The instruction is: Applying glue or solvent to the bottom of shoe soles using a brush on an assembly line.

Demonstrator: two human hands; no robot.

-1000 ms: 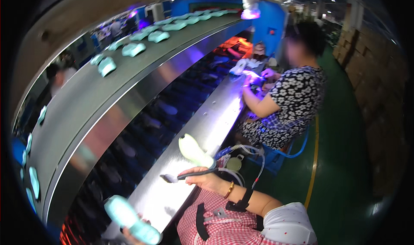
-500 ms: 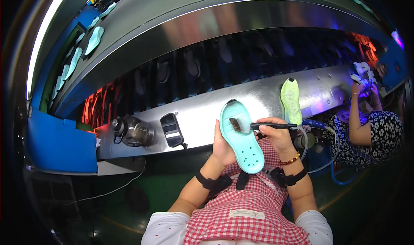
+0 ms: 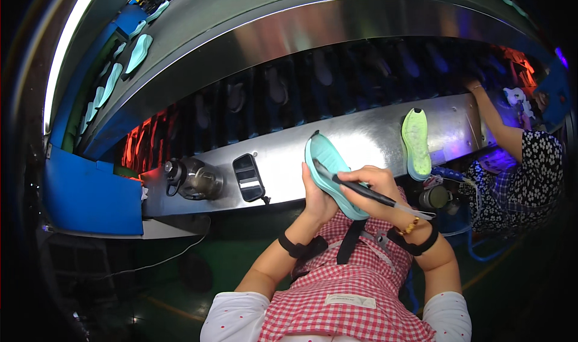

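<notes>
My left hand (image 3: 317, 198) grips a turquoise shoe sole (image 3: 328, 152) by its left side, holding it tilted above the bench edge. A black tab sticks up at the sole's far end. In my right hand (image 3: 378, 191) is a black-handled brush (image 3: 385, 198), its head down inside the sole's hollow against the inner wall. The bristles are partly hidden by the sole and my fingers. Beyond my right hand, a yellow-green sole (image 3: 416, 142) lies on the metal bench (image 3: 361, 125).
A dark jug (image 3: 195, 178) and a black case (image 3: 248, 178) stand at the bench's left. Behind the bench runs a dark conveyor (image 3: 277, 95) carrying soles under red light. More turquoise soles (image 3: 138, 54) lie on the upper belt. A co-worker's arm (image 3: 501, 120) reaches in at the right.
The sole has tilted up sideways in my left hand. My right hand has turned the brush, moving its head from the middle to the inner edge. The co-worker's arm now reaches toward the conveyor.
</notes>
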